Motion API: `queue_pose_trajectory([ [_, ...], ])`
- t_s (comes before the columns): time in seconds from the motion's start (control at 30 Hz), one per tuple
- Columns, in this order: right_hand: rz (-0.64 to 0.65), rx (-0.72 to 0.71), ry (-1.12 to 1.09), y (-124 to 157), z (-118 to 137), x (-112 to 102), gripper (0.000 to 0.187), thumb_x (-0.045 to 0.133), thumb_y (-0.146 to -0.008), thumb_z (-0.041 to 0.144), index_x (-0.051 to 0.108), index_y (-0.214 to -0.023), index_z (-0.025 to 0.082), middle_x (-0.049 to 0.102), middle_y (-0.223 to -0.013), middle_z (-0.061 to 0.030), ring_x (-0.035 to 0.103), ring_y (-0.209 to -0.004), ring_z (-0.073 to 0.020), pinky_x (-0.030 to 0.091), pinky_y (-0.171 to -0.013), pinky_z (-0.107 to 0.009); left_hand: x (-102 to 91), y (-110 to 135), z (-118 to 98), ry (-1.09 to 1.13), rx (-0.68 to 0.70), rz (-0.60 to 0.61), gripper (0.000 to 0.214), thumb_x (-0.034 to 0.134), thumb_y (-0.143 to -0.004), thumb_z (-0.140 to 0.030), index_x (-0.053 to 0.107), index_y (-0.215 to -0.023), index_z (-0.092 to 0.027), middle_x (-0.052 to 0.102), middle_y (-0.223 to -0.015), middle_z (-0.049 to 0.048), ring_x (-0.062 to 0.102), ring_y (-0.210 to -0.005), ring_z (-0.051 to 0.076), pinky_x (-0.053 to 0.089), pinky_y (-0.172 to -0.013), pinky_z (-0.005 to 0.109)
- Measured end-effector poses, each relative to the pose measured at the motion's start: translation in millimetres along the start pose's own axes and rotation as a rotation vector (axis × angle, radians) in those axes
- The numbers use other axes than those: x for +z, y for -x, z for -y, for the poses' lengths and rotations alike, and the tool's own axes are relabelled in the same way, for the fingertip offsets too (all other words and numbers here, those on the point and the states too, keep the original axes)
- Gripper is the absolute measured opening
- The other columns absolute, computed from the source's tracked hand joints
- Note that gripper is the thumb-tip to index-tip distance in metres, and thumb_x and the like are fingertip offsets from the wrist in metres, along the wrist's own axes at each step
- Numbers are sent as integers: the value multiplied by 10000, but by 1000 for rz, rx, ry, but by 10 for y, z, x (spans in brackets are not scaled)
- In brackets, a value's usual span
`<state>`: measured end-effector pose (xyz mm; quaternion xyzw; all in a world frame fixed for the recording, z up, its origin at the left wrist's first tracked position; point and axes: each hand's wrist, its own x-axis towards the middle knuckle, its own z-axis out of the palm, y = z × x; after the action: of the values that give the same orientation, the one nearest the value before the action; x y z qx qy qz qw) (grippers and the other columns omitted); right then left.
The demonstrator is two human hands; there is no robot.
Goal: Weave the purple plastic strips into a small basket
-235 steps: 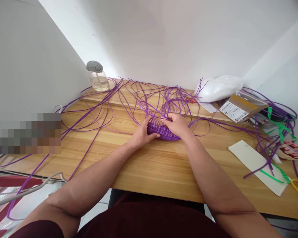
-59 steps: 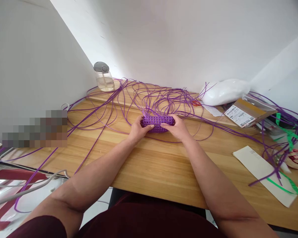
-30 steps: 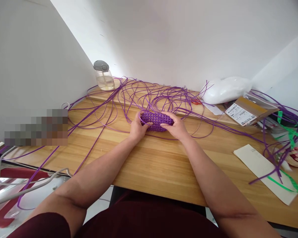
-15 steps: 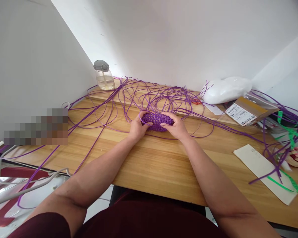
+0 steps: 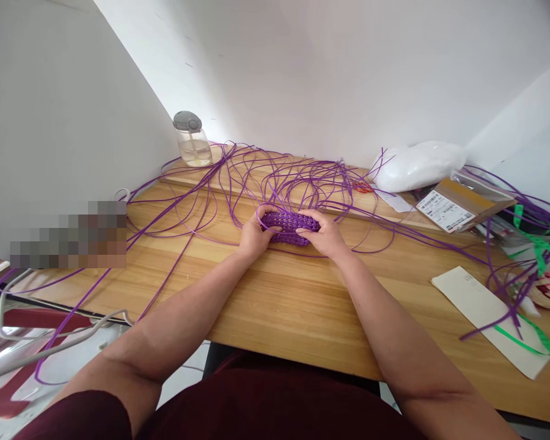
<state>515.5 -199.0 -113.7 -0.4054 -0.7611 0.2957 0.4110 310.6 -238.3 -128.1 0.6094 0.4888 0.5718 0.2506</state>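
A small purple woven piece [image 5: 288, 227], openwork and roughly oblong, is held between my two hands over the wooden desk [image 5: 284, 305]. My left hand [image 5: 255, 233] grips its left end, thumb on the near face and fingers behind. At the right end my right hand [image 5: 324, 232] holds it the same way, thumb pressed on the front. Long purple strands [image 5: 297, 177] trail away from the piece and lie tangled behind it. The fingertips on the far side are partly hidden.
A lidded water bottle [image 5: 194, 143] stands back left. Orange-red scissors [image 5: 361, 187], a white bag [image 5: 419, 166] and a labelled package [image 5: 449, 208] lie back right. Nearer are a cream paper sheet [image 5: 481, 311], green ribbon [image 5: 538, 244] and more strands. Pale cables [image 5: 73, 342] run at lower left.
The woven piece has tilted slightly between my hands, its lower edge showing a little differently. Both hands keep their hold in nearly the same place.
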Motion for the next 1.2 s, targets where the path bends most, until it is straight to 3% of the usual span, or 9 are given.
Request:
queue_pose_trajectory([
  [0.27,53,8,-27,1,0,-52,518,756,-734,287,661,-1242,252,691,-1232,-23,639,-1145,-222,470,-1054,-388,-4,-18,20,92,-60,53,438,741,-701,-184,598,-1114,-197,672,-961,10,630,-896,178,503,-859,293],
  [0.47,49,-22,-21,7,40,-84,449,736,-785,333,675,-1222,253,693,-1234,-26,635,-1151,-214,469,-1053,-377,-33,-10,23,157,-110,132,668,762,-713,-219,541,-1344,-227,700,-1065,33,673,-913,190,529,-885,321],
  [0.7,-67,43,28,5,88,21,392,776,-743,346,723,-1119,249,740,-1107,-25,678,-1018,-229,509,-953,-383,-14,-2,43,111,-75,85,443,739,-713,-163,621,-1137,-217,690,-1014,9,642,-897,167,501,-864,285],
  [1.0,-154,20,32,-2,40,129,387,779,-726,377,727,-1081,233,742,-1092,-40,679,-1015,-249,505,-942,-394,22,15,65,55,-123,24,422,723,-724,-136,616,-1123,-222,687,-928,-13,632,-828,157,498,-804,269],
  [1.2,-147,9,88,35,105,120,404,763,-752,409,709,-1107,225,739,-1060,-42,679,-960,-237,517,-882,-371,1,7,67,-6,-30,48,429,716,-741,-141,609,-1147,-228,691,-1005,-3,639,-895,162,492,-852,272],
])
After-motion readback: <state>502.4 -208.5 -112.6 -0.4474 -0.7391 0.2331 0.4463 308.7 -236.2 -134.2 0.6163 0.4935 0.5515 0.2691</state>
